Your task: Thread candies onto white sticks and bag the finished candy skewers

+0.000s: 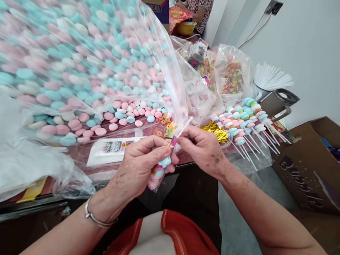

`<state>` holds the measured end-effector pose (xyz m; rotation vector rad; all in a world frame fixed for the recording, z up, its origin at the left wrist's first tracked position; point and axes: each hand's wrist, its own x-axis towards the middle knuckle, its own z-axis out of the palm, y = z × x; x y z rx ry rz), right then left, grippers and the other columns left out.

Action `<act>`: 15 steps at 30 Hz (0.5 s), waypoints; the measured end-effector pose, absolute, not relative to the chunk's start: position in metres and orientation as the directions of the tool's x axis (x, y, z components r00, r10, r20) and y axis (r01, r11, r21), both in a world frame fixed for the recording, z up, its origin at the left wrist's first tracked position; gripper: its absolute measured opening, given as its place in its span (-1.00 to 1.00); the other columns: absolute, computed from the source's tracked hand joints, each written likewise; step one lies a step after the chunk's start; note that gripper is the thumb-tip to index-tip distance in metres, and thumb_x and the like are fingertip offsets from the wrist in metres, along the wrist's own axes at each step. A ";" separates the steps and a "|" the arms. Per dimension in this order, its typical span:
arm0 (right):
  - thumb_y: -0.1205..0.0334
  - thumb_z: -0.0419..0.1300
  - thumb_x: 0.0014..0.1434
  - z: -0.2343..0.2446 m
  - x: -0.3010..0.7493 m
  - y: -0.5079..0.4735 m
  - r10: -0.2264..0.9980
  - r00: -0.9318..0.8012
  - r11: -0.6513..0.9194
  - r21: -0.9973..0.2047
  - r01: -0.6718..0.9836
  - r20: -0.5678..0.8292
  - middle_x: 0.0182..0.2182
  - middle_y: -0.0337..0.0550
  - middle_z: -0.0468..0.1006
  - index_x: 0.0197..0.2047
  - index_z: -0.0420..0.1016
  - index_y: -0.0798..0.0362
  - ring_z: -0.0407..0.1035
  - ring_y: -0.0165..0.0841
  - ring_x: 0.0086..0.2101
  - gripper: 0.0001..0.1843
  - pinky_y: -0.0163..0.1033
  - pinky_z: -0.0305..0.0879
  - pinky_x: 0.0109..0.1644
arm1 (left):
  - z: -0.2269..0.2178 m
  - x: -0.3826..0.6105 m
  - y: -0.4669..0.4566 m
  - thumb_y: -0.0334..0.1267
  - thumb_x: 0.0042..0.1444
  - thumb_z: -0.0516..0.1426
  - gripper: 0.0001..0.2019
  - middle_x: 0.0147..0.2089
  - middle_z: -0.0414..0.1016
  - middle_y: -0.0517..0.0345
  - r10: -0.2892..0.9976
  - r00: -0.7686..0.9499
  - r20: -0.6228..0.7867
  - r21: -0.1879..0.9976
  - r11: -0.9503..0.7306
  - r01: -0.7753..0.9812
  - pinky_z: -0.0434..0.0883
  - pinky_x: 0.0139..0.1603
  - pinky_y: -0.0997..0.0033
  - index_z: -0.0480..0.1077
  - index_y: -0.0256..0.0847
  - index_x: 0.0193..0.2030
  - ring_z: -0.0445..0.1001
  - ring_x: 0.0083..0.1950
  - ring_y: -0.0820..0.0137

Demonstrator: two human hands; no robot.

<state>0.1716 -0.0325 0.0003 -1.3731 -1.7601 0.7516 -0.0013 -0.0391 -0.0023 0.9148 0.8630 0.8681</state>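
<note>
My left hand is closed around a wrapped candy skewer, whose pink and blue sweets show through clear film below the fingers. Its white stick points up and away between my hands. At the wrapper's gathered neck is a small pink and purple patch, with a thin gold strip beside it. My right hand pinches at this neck, its fingertips touching the stick's base; what exactly lies between them is hidden. Just beyond are gummy rings and loose pink, blue and white sweets.
A huge clear bag of sweets fills the left. On the right are gold twist ties, finished candy skewers, a mug, white sticks and a cardboard box. Another person sits behind.
</note>
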 end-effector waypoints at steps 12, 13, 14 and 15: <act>0.27 0.03 0.23 -0.014 0.153 -0.039 0.953 -0.303 0.050 -0.986 0.157 0.000 -0.55 -0.36 0.41 -0.44 0.31 0.06 0.35 -0.51 -0.54 -0.80 -0.42 0.23 -0.44 | -0.018 -0.001 -0.042 -0.17 0.10 0.19 -0.79 -0.53 0.50 0.23 0.876 0.341 -0.342 0.828 0.453 -0.331 0.15 -0.88 0.67 0.25 -0.20 -0.32 0.27 -0.78 0.55; 0.25 0.04 0.24 -0.015 0.151 -0.039 0.953 -0.302 0.030 -0.990 0.140 -0.013 -0.55 -0.36 0.40 -0.43 0.31 0.06 0.35 -0.50 -0.54 -0.80 -0.41 0.24 -0.44 | -0.019 -0.001 -0.043 -0.16 0.10 0.20 -0.78 -0.54 0.50 0.23 0.880 0.331 -0.340 0.830 0.446 -0.335 0.14 -0.89 0.68 0.25 -0.20 -0.34 0.26 -0.78 0.56; 0.23 0.04 0.25 -0.016 0.150 -0.039 0.954 -0.299 0.019 -0.991 0.133 -0.021 -0.54 -0.35 0.40 -0.41 0.32 0.05 0.35 -0.49 -0.54 -0.80 -0.40 0.25 -0.44 | -0.020 -0.001 -0.043 -0.15 0.10 0.20 -0.78 -0.54 0.50 0.23 0.887 0.321 -0.333 0.834 0.436 -0.337 0.12 -0.89 0.69 0.26 -0.20 -0.33 0.25 -0.78 0.57; 0.22 0.03 0.25 -0.017 0.150 -0.039 0.956 -0.293 0.018 -0.990 0.140 -0.024 -0.52 -0.34 0.41 -0.39 0.34 0.05 0.36 -0.48 -0.52 -0.80 -0.39 0.26 -0.42 | -0.020 -0.002 -0.043 -0.14 0.09 0.20 -0.78 -0.53 0.50 0.23 0.893 0.310 -0.325 0.839 0.424 -0.341 0.12 -0.90 0.68 0.27 -0.20 -0.32 0.24 -0.78 0.57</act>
